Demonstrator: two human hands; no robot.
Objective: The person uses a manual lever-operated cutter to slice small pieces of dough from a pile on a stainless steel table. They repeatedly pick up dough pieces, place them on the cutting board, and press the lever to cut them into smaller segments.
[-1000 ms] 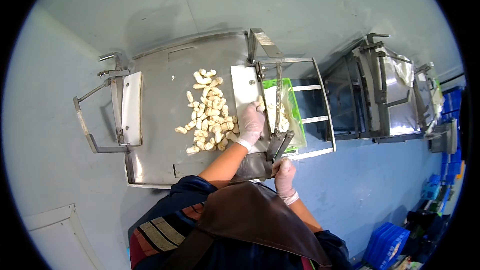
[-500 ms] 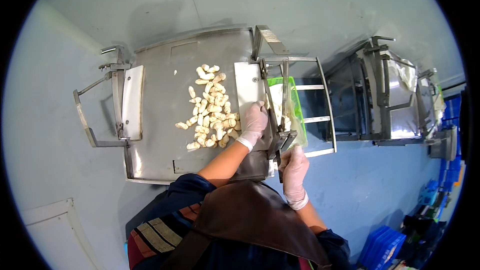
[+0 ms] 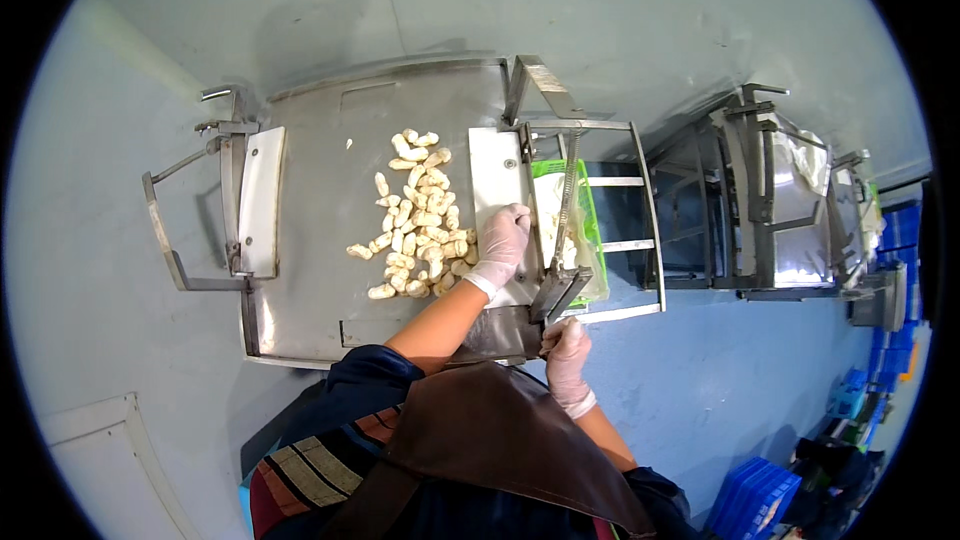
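Observation:
On the white cutting board (image 3: 493,160), my gloved left hand (image 3: 505,243) has its fingers drawn together beside the blade side of a metal lever cutter (image 3: 560,290). Whatever its fingertips hold is hidden. My gloved right hand (image 3: 567,352) is closed round the near end of the cutter's lever, whose grip is mostly covered by the fingers. Left of the board, a pile of pale, stubby pieces (image 3: 425,215) that look like small mushrooms lies on the steel table (image 3: 330,190). A green basket (image 3: 598,240) with a clear liner and whitish pieces sits just past the cutter.
A second lever cutter with its own white board (image 3: 265,202) is fixed at the table's left edge. The basket rests on a metal rack (image 3: 645,210). Farther right stands another steel table with cutters (image 3: 800,190). Blue crates (image 3: 755,500) are stacked at lower right.
My right hand has moved toward me and slightly left, and the cutter's lever has swung down with it. My left hand stays at nearly the same place on the board.

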